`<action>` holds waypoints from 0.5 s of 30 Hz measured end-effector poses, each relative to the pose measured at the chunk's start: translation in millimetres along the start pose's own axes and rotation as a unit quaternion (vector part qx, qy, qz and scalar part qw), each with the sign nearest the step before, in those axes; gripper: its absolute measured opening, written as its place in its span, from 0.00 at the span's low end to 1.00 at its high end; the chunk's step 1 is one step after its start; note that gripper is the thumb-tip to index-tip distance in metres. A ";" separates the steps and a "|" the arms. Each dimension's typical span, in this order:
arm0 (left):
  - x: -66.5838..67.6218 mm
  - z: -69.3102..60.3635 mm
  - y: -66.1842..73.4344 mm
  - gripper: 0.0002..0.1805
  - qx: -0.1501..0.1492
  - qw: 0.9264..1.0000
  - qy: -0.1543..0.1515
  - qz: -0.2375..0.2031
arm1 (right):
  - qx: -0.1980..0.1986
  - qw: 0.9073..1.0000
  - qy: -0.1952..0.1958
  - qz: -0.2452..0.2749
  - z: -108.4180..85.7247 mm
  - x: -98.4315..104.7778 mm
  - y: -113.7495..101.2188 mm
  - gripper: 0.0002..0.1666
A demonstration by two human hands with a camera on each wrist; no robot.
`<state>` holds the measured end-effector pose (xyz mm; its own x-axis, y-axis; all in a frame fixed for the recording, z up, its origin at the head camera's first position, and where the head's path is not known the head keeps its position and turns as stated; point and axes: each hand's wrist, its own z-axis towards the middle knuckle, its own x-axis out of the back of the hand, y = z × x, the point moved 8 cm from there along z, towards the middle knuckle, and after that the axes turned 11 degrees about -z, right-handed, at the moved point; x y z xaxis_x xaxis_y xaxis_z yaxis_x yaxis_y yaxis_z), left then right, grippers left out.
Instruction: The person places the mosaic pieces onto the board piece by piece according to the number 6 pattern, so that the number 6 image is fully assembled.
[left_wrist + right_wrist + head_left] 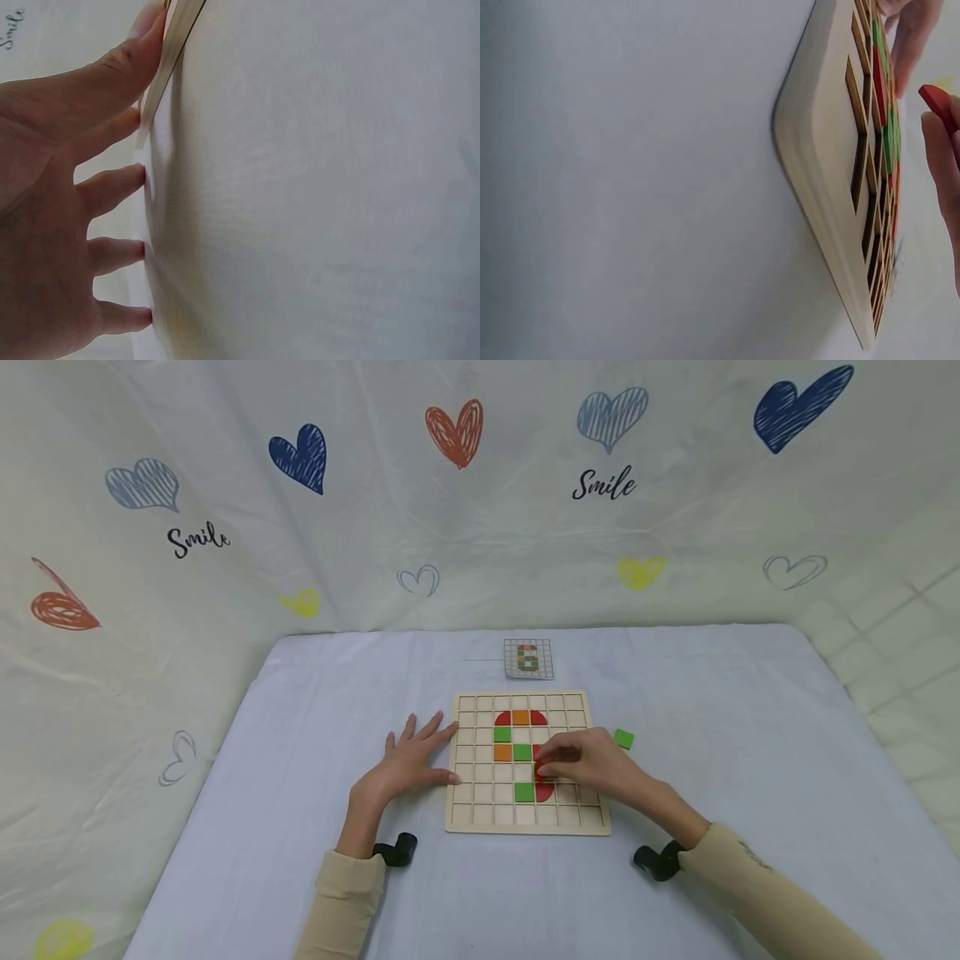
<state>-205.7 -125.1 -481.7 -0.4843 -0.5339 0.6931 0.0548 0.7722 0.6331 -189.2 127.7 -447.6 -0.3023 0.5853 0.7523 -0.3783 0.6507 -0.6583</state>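
A square wooden grid board (465,816) lies on the table with red, orange and green tiles in several of its cells. My left hand (405,766) is spread flat at the board's left side. Its thumb and index fingertip touch that edge, and in the left wrist view the thumb (124,64) rests against the wooden rim. Over the right-middle cells, my right hand (596,762) pinches a red tile with a rounded side (939,105) between thumb and fingers. In the right wrist view this tile is held above the board; the fingers partly cover the cells under it.
A loose green square tile (624,739) lies just right of the board. Behind the board is a small pattern card (528,672) with a coloured grid figure. A white cloth (337,693) covers the table, and a printed curtain (525,527) hangs behind it.
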 end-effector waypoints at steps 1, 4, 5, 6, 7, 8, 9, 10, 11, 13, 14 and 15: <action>0.1 0.0 -0.1 0.50 0.000 1.000 0.000 0.001 | 0.000 1.000 -0.001 0.002 0.9 -0.8 -0.6 0.10; 0.2 0.2 -0.6 0.50 0.000 1.000 0.000 0.003 | 0.003 1.000 -0.005 0.005 3.6 -3.5 -2.2 0.09; 0.3 0.4 -0.7 0.51 -0.002 1.000 0.001 0.003 | 0.005 1.000 -0.007 0.006 4.5 -4.7 -2.9 0.09; 0.2 0.5 -0.9 0.50 -0.002 1.000 0.000 0.003 | 0.007 1.000 -0.011 0.007 5.5 -6.1 -3.7 0.09; 0.3 0.7 -0.9 0.50 -0.003 1.000 0.001 0.003 | 0.008 1.000 -0.015 0.008 6.6 -7.6 -4.7 0.09; 0.3 0.8 -1.0 0.50 -0.004 1.000 0.001 0.002 | 0.008 1.000 -0.020 0.007 7.6 -9.2 -5.5 0.09; 0.3 0.8 -0.8 0.50 -0.005 1.000 0.002 0.002 | 0.009 1.000 -0.024 0.005 8.8 -10.8 -6.8 0.09; 0.4 0.9 -0.7 0.50 -0.006 1.000 0.002 0.002 | 0.009 1.000 -0.029 0.005 9.9 -12.4 -8.2 0.09; 0.3 1.0 -0.6 0.50 -0.006 1.000 0.002 0.002 | 0.008 0.999 -0.033 0.004 11.1 -13.9 -9.7 0.09; 0.4 1.3 -0.6 0.50 -0.005 1.000 0.002 0.001 | 0.007 0.999 -0.041 0.005 13.3 -17.1 -13.1 0.09; 0.4 1.2 -0.6 0.50 -0.004 1.000 0.001 0.002 | 0.009 0.999 -0.045 0.007 14.5 -18.9 -14.9 0.09; 0.4 1.4 -0.8 0.50 -0.004 1.000 0.001 0.002 | 0.009 0.999 -0.049 0.009 15.5 -20.6 -17.1 0.09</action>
<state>-207.2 -125.4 -482.3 -0.4815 -0.5316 0.6969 0.0630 0.7720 0.6325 -190.1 97.0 -451.5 -0.3935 0.5463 0.7394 -0.3880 0.6305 -0.6723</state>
